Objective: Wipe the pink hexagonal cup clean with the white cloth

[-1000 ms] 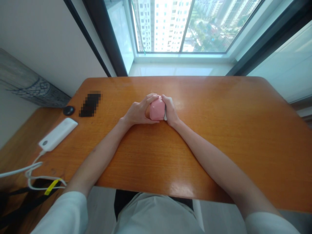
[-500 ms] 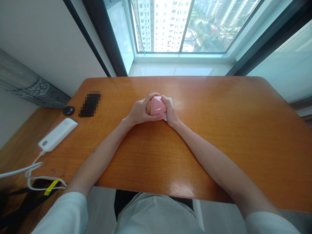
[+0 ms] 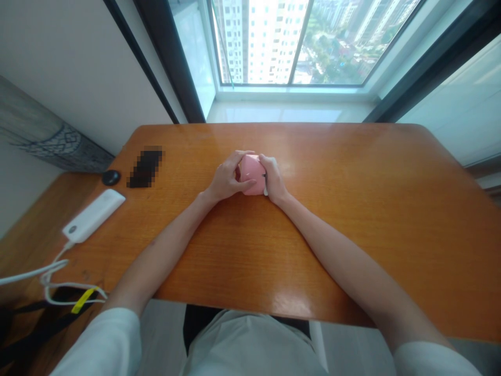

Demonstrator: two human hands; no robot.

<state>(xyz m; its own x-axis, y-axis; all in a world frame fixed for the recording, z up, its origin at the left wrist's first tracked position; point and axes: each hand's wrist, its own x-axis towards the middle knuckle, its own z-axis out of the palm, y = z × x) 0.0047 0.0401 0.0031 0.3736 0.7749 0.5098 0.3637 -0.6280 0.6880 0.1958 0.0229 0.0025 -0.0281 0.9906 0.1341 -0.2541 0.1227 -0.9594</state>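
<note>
— Wooden table right up against a big window, with tower blocks outside. What's on it?
— Near the middle, one pink lump sits between two hands. I can't tell what it is. The left hand wraps one side, the right hand the other.
— And the fingers?
— Left fingers curl over the top, pressed together, with the thumb across the front. Right fingers lie close together against its side, and a sliver of something white shows beside them.
— How far has the handling got?
— Hard to say. Both hands grip the lump, nothing else is being handled, and nothing shows what's finished or left.
— Count the rest?
— Off to the left: one white power bank, one white cable, one round black knob, one blurred dark oblong, one yellow tag.
</note>
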